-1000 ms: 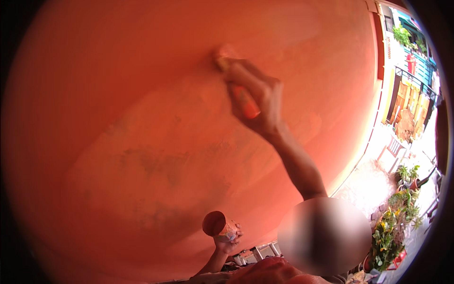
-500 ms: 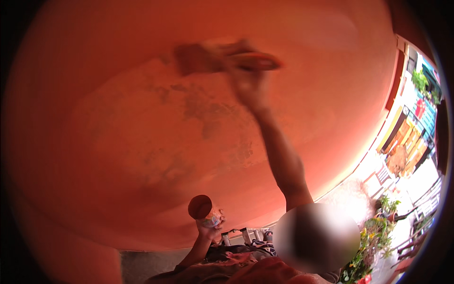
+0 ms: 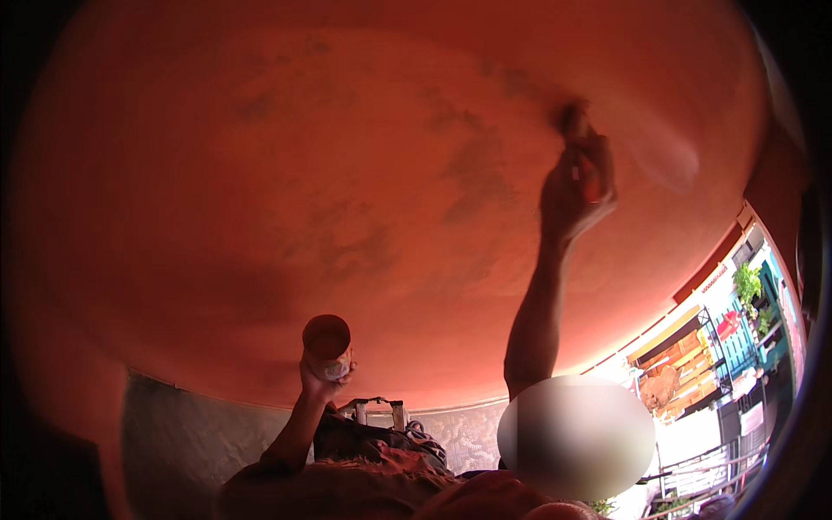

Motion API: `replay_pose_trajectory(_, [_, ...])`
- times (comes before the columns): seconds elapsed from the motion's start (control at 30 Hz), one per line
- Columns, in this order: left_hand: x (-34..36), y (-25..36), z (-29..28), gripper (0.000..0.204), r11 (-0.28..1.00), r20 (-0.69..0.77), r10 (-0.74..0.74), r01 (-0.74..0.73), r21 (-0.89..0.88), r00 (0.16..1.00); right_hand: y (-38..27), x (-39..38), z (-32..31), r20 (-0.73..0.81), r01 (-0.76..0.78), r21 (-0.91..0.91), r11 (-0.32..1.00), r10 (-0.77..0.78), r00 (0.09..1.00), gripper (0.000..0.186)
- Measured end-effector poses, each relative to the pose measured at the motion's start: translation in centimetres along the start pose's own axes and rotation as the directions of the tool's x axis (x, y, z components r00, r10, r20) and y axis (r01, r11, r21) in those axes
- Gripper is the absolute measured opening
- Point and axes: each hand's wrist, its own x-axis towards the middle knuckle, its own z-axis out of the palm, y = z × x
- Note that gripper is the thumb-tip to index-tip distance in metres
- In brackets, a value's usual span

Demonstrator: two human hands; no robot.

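Head view. The container is a cylindrical cup [image 3: 333,367], located in the lower part of the frame, left of centre. The left hand [image 3: 317,378] holds it, fingers wrapped around its side. The mouth of the cup faces the camera; the interior is dark reddish brown, and any contents cannot be distinguished.

The brush [image 3: 574,123] is in the upper right of the frame, in front of the orange-red wall [image 3: 373,165]. The right hand [image 3: 574,195] is closed around its red handle. The long axis runs nearly vertical in the frame, leaning slightly left at the top; the brush head points toward the upper edge, the handle end toward the lower edge.

The brush head is dark and blurred; contact with the wall cannot be confirmed. Fingers cover part of the handle. A blurred oval [image 3: 576,438] conceals the lower end of the right arm.
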Motion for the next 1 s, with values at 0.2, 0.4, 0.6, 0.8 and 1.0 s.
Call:
replay_pose_trajectory(0.2, [0.6, 0.0, -3.0, 0.065, 0.997, 0.086, 0.069, -0.066, -0.026, 0.994, -19.5, -10.5, 6.9, 0.295, 0.085, 0.536, 0.84, -0.28, 0.913, 0.056])
replay_pose_trajectory(0.4, [-0.3, -0.2, -4.2, 0.07, 0.99, 0.118, 0.138, -0.137, -0.017, 0.983, -23.7, -11.6, 10.4, 0.29, -0.171, 0.898, 0.407, -0.253, 0.923, 0.027])
replay_pose_trajectory(0.6, [-1.5, -0.7, -1.8, 0.071, 0.985, 0.069, 0.153, -0.157, 0.067, 0.986, -10.8, -12.6, 2.9, 0.793, -0.801, 0.595, -0.067, 0.211, 0.571, 0.012])
replay_pose_trajectory(0.8, [-1.6, -2.5, 3.0, 0.068, 0.988, -0.133, 0.13, -0.116, 0.105, 0.983, -7.5, -17.2, -4.8, 0.926, -0.957, 0.233, -0.17, 0.34, 0.165, 0.012])
replay_pose_trajectory(1.0, [-1.3, -5.0, 6.8, 0.058, 0.96, -0.224, 0.117, -0.053, 0.274, 0.967, -7.5, -16.9, -10.3, 0.967, -0.962, 0.14, -0.233, 0.239, 0.083, 0.013])
